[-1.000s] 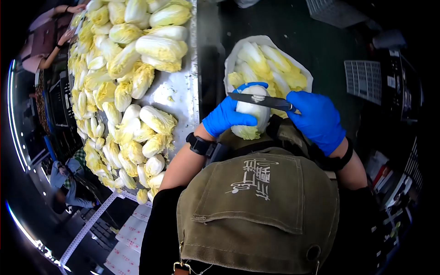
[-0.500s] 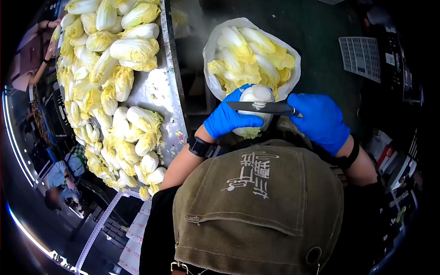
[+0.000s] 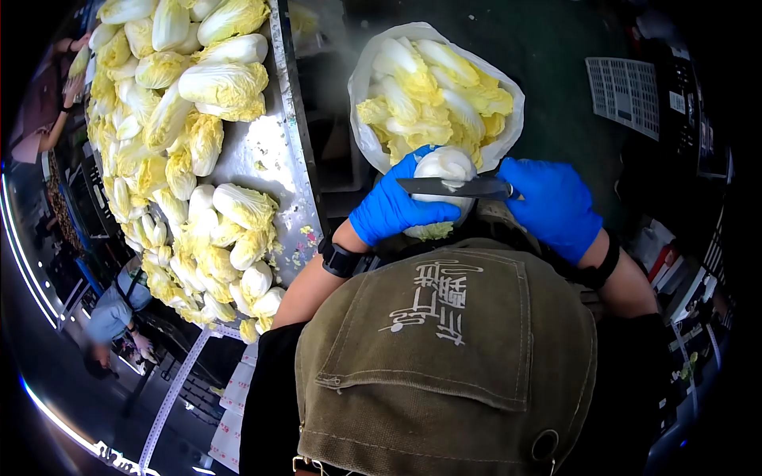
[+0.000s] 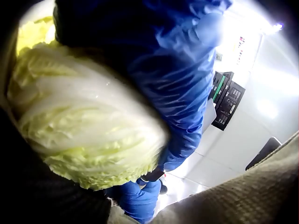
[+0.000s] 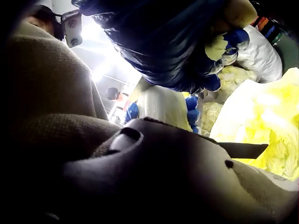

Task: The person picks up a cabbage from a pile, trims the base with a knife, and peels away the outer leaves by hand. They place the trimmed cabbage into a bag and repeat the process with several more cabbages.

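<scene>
My left hand [image 3: 401, 202], in a blue glove, holds a napa cabbage [image 3: 444, 165] in front of the apron, thumb on the near side and fingers round the far side. The cabbage's white base faces up toward the head camera. My right hand [image 3: 556, 206], also blue-gloved, grips the handle of a knife [image 3: 460, 188]. The dark blade lies across the cabbage just below its base end, tip toward the left hand. In the left wrist view the cabbage's pale, frilly leaves [image 4: 88, 126] lie against the glove.
Just beyond the hands stands a white bag [image 3: 516, 135] of yellow-white cabbage pieces. Many napa cabbages [image 3: 222, 87] are heaped on a metal table [image 3: 274, 151] at left. A grey plastic crate [image 3: 623, 91] is at right. Other people [image 3: 119, 309] are at far left.
The head view has shifted, so the table sits farther left and more of the bag shows. White bits seen at the blade earlier are mostly gone. Both hands keep their grips.
</scene>
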`<state>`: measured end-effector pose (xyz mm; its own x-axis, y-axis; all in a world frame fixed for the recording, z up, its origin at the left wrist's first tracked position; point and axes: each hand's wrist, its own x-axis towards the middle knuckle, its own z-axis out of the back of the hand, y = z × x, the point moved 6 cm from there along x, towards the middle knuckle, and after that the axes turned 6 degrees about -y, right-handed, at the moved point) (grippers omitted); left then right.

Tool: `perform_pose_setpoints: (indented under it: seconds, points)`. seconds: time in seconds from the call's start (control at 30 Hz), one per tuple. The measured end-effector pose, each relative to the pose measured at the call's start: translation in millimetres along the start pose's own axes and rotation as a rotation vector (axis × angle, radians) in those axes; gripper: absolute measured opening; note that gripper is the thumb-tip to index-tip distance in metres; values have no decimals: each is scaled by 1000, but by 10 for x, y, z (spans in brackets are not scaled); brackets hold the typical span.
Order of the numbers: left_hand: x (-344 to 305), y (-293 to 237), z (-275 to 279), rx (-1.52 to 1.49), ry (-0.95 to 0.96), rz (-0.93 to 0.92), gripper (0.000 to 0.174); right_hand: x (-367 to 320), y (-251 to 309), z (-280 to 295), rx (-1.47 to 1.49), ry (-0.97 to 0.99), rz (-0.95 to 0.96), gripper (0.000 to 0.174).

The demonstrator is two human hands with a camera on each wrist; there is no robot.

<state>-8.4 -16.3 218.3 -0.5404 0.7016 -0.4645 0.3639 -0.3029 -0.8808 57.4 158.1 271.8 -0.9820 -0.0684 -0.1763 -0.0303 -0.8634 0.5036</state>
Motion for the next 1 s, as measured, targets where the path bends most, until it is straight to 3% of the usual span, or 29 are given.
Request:
perform_pose_setpoints:
  seconds: [0.27, 0.37, 0.4, 0.47, 0.5, 0.57, 0.67, 0.7, 0.8, 0.9, 1.0]
  points:
    - [34, 122, 8, -45, 7, 103, 82, 36, -166, -230, 62, 1, -32, 3]
    - [-39, -98, -126, -182, 156, -30, 82, -28, -598, -374, 24, 92, -202, 10]
    - [-43, -181, -151, -33, 212, -83, 83, -115, -785, -445, -5, 119, -269, 11]
    - [-33, 57, -54, -238, 130, 71, 83, -257, -1113, -594, -65, 189, -377, 13]
    - [7, 62, -38, -98, 168, -8, 84, -267, -1094, -617, -67, 212, -371, 14]
    - [14, 26, -42, -134, 156, -12, 83, -176, -1070, -572, -83, 230, -357, 15]
    - [10, -25, -5, -111, 108, -39, 81, -100, -885, -528, 284, 115, -448, 18]
    - [28, 8, 23, -101, 90, -69, 80, -76, -851, -594, 505, 127, -518, 31]
    - [103, 100, 53, -320, 30, -70, 76, 128, -299, -437, 1352, 172, -614, 37]
    - [205, 171, 49, -674, -98, 39, 64, 271, -46, -560, 1621, -97, -542, 43]
    - [395, 256, 63, -852, -231, 269, 57, 433, -151, -614, 1406, -148, -483, 43]
